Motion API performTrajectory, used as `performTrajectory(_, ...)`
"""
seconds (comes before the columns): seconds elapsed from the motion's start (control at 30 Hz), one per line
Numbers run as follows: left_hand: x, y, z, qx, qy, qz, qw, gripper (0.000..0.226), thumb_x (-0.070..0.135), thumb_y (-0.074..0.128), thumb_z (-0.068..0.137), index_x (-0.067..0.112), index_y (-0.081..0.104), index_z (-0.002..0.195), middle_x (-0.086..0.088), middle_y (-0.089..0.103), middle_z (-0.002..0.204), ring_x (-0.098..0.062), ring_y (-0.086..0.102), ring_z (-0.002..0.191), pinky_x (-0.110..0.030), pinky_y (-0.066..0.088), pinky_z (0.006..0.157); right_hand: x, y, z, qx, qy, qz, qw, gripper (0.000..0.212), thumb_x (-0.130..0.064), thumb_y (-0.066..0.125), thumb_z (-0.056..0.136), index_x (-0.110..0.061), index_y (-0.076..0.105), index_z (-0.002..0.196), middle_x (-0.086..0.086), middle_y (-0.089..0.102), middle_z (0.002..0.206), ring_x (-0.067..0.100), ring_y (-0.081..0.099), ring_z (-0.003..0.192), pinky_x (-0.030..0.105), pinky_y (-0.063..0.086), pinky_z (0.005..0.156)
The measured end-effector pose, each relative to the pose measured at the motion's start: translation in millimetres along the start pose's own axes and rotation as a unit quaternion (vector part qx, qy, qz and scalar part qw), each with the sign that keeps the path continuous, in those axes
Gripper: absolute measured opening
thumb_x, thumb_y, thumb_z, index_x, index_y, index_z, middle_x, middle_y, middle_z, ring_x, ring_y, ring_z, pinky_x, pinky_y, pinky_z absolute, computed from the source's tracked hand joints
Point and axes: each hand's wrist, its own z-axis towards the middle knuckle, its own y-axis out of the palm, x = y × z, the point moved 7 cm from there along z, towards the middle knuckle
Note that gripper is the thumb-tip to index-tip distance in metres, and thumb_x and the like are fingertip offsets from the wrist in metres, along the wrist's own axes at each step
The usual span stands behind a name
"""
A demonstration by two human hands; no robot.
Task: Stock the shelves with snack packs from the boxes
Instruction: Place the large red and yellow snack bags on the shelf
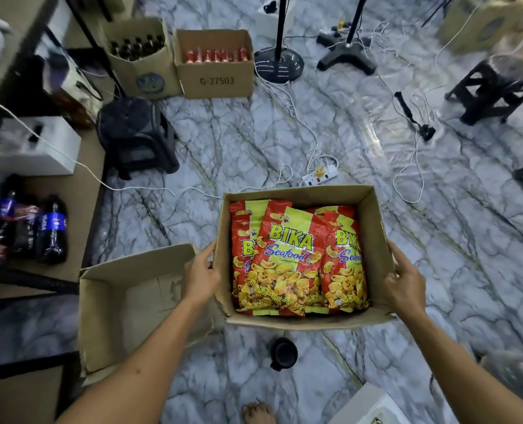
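Both hands grasp an open cardboard box (303, 318) over the marble floor (284, 133): the left hand (201, 275) curls round its left wall and the right hand (402, 281) round its right wall. Inside lie red-and-yellow Bika Seafood snack packs (287, 261), overlapping face up. An empty cardboard box (125, 307) sits just left, and cola bottles (50, 229) lie on the shelf (79, 191) far left.

The rear snack packs (244, 215) lie mostly hidden behind the front ones; the shelf (79, 191) is cut off at the left edge.
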Motion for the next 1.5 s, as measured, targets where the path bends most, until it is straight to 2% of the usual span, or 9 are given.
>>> performTrajectory(0.33,79,-111,-109,0.014,0.050,-0.019,0.998,0.065,0.001,0.062,0.088,0.041,0.047,0.137,0.014,0.064,0.121,-0.007,0.063,0.071,-0.030,0.057,0.060,-102,-120,-79,0.008,-0.048,0.010,0.999,0.078,0.011,0.049,0.076,-0.042,0.053,0.133,0.026,0.069,0.089,0.036,0.053,0.060,0.038,0.040,0.055)
performTrajectory(0.47,36,-166,-167,0.065,-0.002,-0.024,0.998,0.075,-0.009,0.057,0.085,0.042,0.044,0.139,0.007,0.067,0.114,-0.016,0.064,0.068,-0.037,0.055,0.054,-141,-116,-125,-0.051,-0.085,0.036,0.994,0.065,0.001,0.052,0.081,-0.030,0.054,0.138,0.021,0.070,0.109,0.034,0.061,0.079,0.035,0.042,0.061)
performTrajectory(0.57,0,-214,-214,0.120,-0.026,-0.052,0.991,0.073,-0.013,0.053,0.082,0.030,0.048,0.140,0.002,0.064,0.124,-0.002,0.059,0.073,-0.033,0.053,0.063,-173,-97,-165,-0.099,-0.109,0.051,0.988,0.059,-0.023,0.049,0.079,-0.037,0.054,0.136,0.018,0.072,0.104,0.025,0.057,0.076,0.036,0.042,0.063)
performTrajectory(0.8,-114,-271,-348,0.228,-0.152,-0.100,0.957,0.072,-0.011,0.052,0.086,0.031,0.042,0.144,0.007,0.055,0.130,-0.001,0.043,0.055,-0.031,0.047,0.052,-230,-47,-264,-0.233,-0.181,-0.005,0.956,0.059,-0.030,0.047,0.077,-0.042,0.054,0.134,0.016,0.072,0.087,0.034,0.064,0.078,0.040,0.049,0.068)
performTrajectory(0.97,-203,-291,-457,0.319,-0.221,-0.183,0.903,0.072,-0.013,0.054,0.082,0.027,0.045,0.142,0.005,0.068,0.099,-0.021,0.065,0.062,-0.033,0.050,0.048,-283,7,-349,-0.324,-0.288,-0.051,0.900,0.077,-0.017,0.041,0.061,-0.033,0.056,0.136,0.011,0.072,0.110,0.031,0.066,0.097,0.040,0.053,0.084)
performTrajectory(1.13,-298,-277,-580,0.418,-0.276,-0.266,0.824,0.068,-0.009,0.057,0.082,0.034,0.052,0.134,-0.005,0.069,0.114,-0.027,0.068,0.095,-0.044,0.058,0.080,-306,55,-466,-0.389,-0.362,-0.117,0.839,0.059,-0.007,0.047,0.074,-0.022,0.063,0.129,0.019,0.070,0.107,0.037,0.064,0.095,0.037,0.049,0.083)
performTrajectory(1.23,-344,-264,-646,0.462,-0.306,-0.277,0.785,0.074,-0.012,0.056,0.080,0.036,0.047,0.137,-0.003,0.071,0.105,-0.027,0.069,0.081,-0.046,0.058,0.067,-307,82,-543,-0.423,-0.404,-0.152,0.797,0.048,-0.003,0.049,0.075,-0.007,0.068,0.118,0.023,0.071,0.096,0.035,0.064,0.083,0.037,0.051,0.079)
performTrajectory(1.33,-381,-251,-702,0.499,-0.326,-0.274,0.755,0.074,-0.014,0.052,0.080,0.035,0.049,0.136,-0.006,0.072,0.100,-0.031,0.068,0.079,-0.042,0.055,0.064,-296,104,-620,-0.453,-0.463,-0.178,0.741,0.058,0.006,0.052,0.073,-0.020,0.067,0.124,0.016,0.073,0.099,0.035,0.067,0.091,0.036,0.051,0.083)
performTrajectory(1.5,-455,-212,-778,0.501,-0.395,-0.281,0.717,0.069,-0.006,0.054,0.079,0.031,0.052,0.137,-0.008,0.074,0.081,-0.026,0.067,0.073,-0.035,0.053,0.063,-262,137,-730,-0.481,-0.505,-0.255,0.670,0.051,-0.019,0.048,0.074,-0.023,0.067,0.122,0.016,0.072,0.109,0.036,0.065,0.103,0.038,0.050,0.090)
